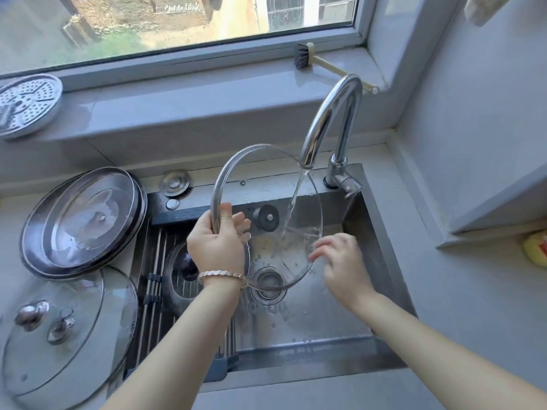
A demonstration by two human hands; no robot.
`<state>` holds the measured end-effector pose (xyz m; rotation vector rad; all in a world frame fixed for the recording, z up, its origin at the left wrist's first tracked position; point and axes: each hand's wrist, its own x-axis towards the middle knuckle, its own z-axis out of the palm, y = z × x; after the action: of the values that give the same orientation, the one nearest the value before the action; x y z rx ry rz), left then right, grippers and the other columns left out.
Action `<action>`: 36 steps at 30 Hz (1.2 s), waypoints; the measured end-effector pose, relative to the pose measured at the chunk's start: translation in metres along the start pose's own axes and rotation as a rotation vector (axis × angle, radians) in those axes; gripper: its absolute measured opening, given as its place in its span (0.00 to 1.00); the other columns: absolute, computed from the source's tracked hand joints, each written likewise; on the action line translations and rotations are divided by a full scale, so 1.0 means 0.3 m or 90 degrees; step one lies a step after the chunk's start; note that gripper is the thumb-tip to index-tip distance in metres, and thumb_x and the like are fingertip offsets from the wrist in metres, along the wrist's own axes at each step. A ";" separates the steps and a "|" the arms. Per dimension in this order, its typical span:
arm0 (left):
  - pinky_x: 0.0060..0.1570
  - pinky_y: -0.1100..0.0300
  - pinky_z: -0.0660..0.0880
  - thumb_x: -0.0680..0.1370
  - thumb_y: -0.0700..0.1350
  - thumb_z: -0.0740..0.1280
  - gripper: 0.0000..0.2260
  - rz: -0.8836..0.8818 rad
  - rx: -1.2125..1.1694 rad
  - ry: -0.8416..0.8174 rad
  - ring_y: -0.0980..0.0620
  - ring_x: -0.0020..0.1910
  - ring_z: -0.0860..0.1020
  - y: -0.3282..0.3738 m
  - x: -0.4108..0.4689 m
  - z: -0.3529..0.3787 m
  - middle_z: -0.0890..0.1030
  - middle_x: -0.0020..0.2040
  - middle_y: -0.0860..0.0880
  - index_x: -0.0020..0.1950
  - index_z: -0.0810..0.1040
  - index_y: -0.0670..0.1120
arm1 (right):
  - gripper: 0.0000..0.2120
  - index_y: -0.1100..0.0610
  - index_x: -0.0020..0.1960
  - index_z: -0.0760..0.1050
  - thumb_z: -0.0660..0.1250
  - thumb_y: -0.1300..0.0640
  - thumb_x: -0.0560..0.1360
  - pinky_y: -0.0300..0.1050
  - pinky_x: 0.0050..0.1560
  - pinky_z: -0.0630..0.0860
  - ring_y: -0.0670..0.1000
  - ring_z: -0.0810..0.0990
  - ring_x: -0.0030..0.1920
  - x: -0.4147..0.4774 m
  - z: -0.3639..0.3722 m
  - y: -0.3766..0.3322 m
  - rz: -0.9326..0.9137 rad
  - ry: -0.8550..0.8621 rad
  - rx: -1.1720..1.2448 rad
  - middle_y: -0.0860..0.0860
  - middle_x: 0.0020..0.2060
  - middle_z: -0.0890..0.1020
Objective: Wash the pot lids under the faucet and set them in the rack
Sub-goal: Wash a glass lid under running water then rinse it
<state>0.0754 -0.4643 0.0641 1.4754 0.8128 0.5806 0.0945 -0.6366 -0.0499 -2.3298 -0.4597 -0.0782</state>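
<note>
A glass pot lid [275, 208] with a metal rim and a dark knob stands tilted over the sink [325, 327], under the running chrome faucet [331, 119]. My left hand [217, 241] grips the lid's left rim, thumb in front. My right hand [337, 258] touches the lid's wet lower right part with relaxed fingers, where the water lands. Another glass lid [180, 276] lies on the roll-up rack [154, 291] across the sink's left side, partly hidden by my left arm.
Left of the sink, stacked metal-rimmed lids [83, 220] lean on the counter and glass lids [65, 329] lie in front. A steamer plate [26, 105] and a brush [307, 56] sit on the windowsill. A yellow sponge [535, 247] lies at right.
</note>
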 end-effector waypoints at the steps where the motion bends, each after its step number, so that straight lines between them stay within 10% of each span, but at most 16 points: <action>1: 0.28 0.61 0.78 0.78 0.44 0.63 0.10 -0.034 0.019 -0.004 0.49 0.32 0.81 0.000 0.008 -0.002 0.80 0.35 0.45 0.38 0.75 0.46 | 0.18 0.60 0.45 0.82 0.54 0.70 0.68 0.36 0.57 0.60 0.50 0.67 0.54 0.014 -0.006 0.005 0.120 0.025 0.034 0.54 0.46 0.80; 4: 0.28 0.57 0.77 0.78 0.44 0.63 0.10 -0.113 0.091 -0.067 0.49 0.29 0.78 -0.010 0.023 -0.001 0.77 0.34 0.44 0.37 0.73 0.46 | 0.15 0.60 0.65 0.68 0.56 0.60 0.79 0.45 0.61 0.70 0.56 0.74 0.59 0.065 -0.023 -0.017 0.528 -0.041 0.386 0.54 0.54 0.72; 8: 0.21 0.63 0.72 0.80 0.43 0.61 0.08 -0.243 0.078 -0.135 0.47 0.27 0.75 -0.033 0.034 -0.025 0.75 0.36 0.40 0.41 0.70 0.45 | 0.15 0.57 0.63 0.67 0.51 0.51 0.82 0.43 0.32 0.77 0.56 0.79 0.37 0.082 -0.027 0.007 0.785 -0.127 0.552 0.58 0.39 0.78; 12: 0.22 0.59 0.78 0.80 0.44 0.60 0.08 -0.371 0.035 -0.137 0.50 0.23 0.80 -0.114 0.010 -0.076 0.78 0.36 0.37 0.42 0.70 0.43 | 0.20 0.62 0.51 0.77 0.53 0.49 0.80 0.43 0.35 0.71 0.52 0.75 0.34 0.104 -0.052 0.072 0.668 -0.108 0.365 0.57 0.41 0.79; 15: 0.51 0.48 0.79 0.76 0.55 0.62 0.12 -0.458 0.088 -0.162 0.44 0.47 0.82 -0.261 0.003 -0.090 0.81 0.53 0.37 0.48 0.75 0.48 | 0.20 0.61 0.37 0.72 0.55 0.49 0.80 0.44 0.38 0.69 0.55 0.74 0.33 0.159 -0.130 0.062 0.500 -0.105 0.217 0.59 0.34 0.78; 21: 0.44 0.50 0.74 0.80 0.59 0.51 0.19 -0.701 -0.052 -0.184 0.41 0.51 0.78 -0.228 -0.062 -0.018 0.76 0.49 0.39 0.46 0.71 0.45 | 0.17 0.63 0.45 0.79 0.59 0.51 0.79 0.54 0.38 0.78 0.59 0.79 0.30 0.259 -0.274 -0.070 0.242 -0.042 0.084 0.57 0.30 0.79; 26: 0.42 0.51 0.72 0.79 0.56 0.57 0.14 -0.594 -0.132 -0.151 0.47 0.39 0.75 -0.192 -0.014 -0.018 0.76 0.41 0.45 0.42 0.71 0.48 | 0.08 0.54 0.52 0.77 0.61 0.53 0.78 0.45 0.29 0.76 0.47 0.75 0.24 0.242 -0.273 -0.055 0.204 0.028 0.194 0.53 0.30 0.78; 36: 0.57 0.46 0.74 0.79 0.38 0.60 0.08 -0.216 0.116 -0.296 0.46 0.51 0.77 -0.024 0.010 -0.087 0.76 0.45 0.48 0.47 0.71 0.52 | 0.13 0.61 0.50 0.67 0.49 0.54 0.82 0.33 0.18 0.68 0.44 0.76 0.18 0.098 -0.018 0.016 0.542 -0.085 0.387 0.55 0.34 0.78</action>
<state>0.0562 -0.4458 0.0589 1.5130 0.7336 -0.0960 0.1241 -0.6346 -0.0436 -1.7528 0.4233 0.5476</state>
